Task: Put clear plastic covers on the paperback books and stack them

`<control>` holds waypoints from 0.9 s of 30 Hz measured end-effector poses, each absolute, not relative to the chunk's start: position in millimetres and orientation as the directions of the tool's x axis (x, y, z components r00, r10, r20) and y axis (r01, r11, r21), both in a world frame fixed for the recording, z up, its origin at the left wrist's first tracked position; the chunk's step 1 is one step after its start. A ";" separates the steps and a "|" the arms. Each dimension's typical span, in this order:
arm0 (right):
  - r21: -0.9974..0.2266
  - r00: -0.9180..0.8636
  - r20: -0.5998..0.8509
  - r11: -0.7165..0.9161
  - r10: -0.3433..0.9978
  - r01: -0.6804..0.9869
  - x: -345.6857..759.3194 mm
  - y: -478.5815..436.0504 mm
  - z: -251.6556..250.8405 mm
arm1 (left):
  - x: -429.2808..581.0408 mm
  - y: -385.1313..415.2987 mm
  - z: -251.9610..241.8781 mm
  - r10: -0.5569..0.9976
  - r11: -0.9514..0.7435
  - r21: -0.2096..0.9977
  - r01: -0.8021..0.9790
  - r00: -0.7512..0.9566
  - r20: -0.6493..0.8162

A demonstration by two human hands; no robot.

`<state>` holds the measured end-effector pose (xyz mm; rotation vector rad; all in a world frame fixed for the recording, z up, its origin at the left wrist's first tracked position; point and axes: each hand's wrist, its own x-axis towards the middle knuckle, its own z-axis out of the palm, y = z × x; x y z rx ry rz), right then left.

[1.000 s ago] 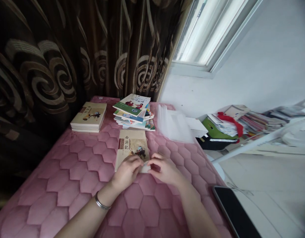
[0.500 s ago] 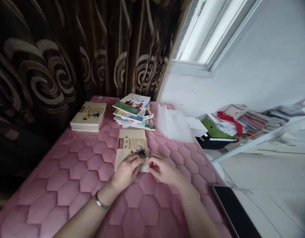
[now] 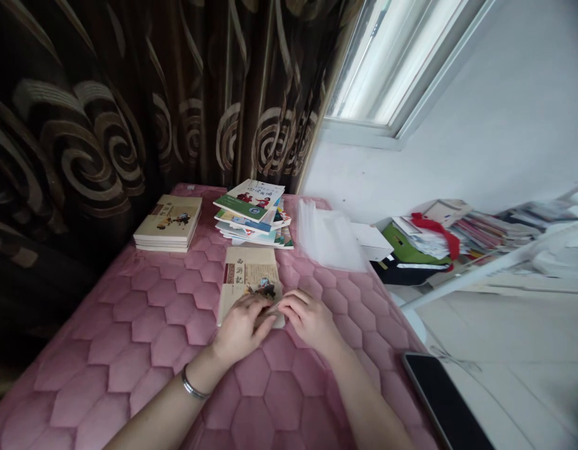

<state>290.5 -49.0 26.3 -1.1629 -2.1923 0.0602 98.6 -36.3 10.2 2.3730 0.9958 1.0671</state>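
A beige book (image 3: 242, 275) with dark characters and a small picture on its cover lies on the pink quilted surface (image 3: 167, 331). Over its lower edge is my left hand (image 3: 242, 328), wearing a silver bracelet at the wrist, its fingers on the cover and its thumb apart from them. My right hand (image 3: 310, 319) reaches the book's lower right corner with fingertips pinched together, close to the left fingers. Whatever is between those fingertips is too small to make out.
A stack of beige books (image 3: 169, 219) stands at the back left, a pile of colourful books (image 3: 254, 203) behind the beige book. Translucent sheets (image 3: 329, 237) lie to their right. A dark phone (image 3: 446, 400) rests at the right edge. A patterned curtain hangs behind.
My left thumb has moved away from its fingers, which now lie flatter on the book. My right fingers have closed more tightly together and shifted slightly.
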 end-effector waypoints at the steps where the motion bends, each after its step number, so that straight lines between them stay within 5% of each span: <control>1: -0.289 -0.394 0.551 0.611 0.736 0.737 288.3 -49.4 25.7 | 99.2 -35.8 11.0 0.721 -0.692 0.559 0.457 0.463 0.516; 6: -0.176 -0.353 0.651 0.587 0.671 0.791 280.4 -48.6 23.6 | 103.6 -32.0 9.6 0.750 -0.661 0.581 0.475 0.390 0.534; 11: -0.403 -0.103 0.712 0.524 0.695 0.750 283.3 -43.4 24.4 | 105.2 -29.9 6.1 0.790 -0.613 0.630 0.477 0.367 0.491; 14: -0.503 -0.114 0.636 0.522 0.763 0.689 284.0 -40.3 23.9 | 104.4 -29.3 5.3 0.805 -0.592 0.661 0.461 0.364 0.468; 27: -0.582 -0.148 0.543 0.497 0.827 0.643 281.4 -32.9 23.9 | 109.9 -27.8 9.5 0.854 -0.520 0.677 0.520 0.339 0.395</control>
